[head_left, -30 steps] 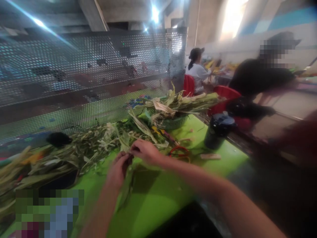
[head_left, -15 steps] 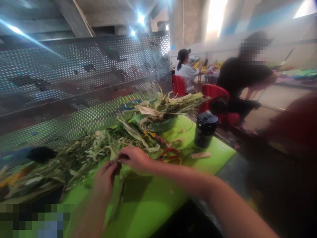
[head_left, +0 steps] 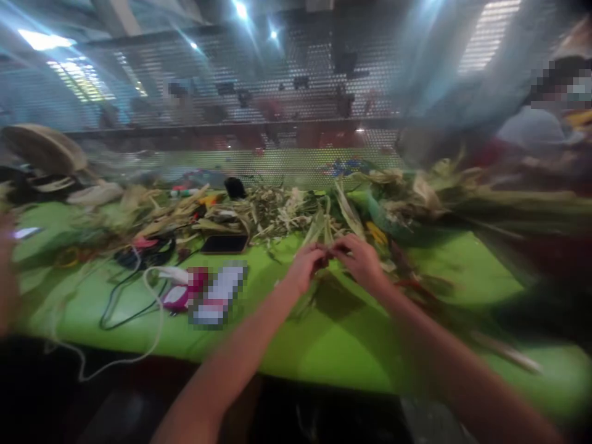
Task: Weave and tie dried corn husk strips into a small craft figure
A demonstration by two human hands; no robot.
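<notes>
My left hand [head_left: 306,266] and my right hand [head_left: 359,259] meet over the green table [head_left: 342,364], fingers pinched together. Between them they grip a pale green corn husk [head_left: 316,228], its strips fanning up past the fingertips. More of it seems to hang below the hands, blurred. Just behind lies a heap of shredded husk [head_left: 291,213]. To the right, a green bowl [head_left: 380,209] carries a bundle of long dried husks [head_left: 428,194]. A yellow-handled tool [head_left: 377,233] lies near my right hand; its kind is too blurred to tell.
Left of my arms lie a dark phone [head_left: 225,244], a magenta power strip [head_left: 172,299] and a looping white cable [head_left: 160,330]. A perforated metal screen [head_left: 296,135] rises behind the table. One person [head_left: 536,132] sits at far right; part of another person [head_left: 5,271] shows at the left edge.
My view has swung left, bringing the phone and cables into sight; the black cup has left the frame. Both hands stay pinched together on the husk.
</notes>
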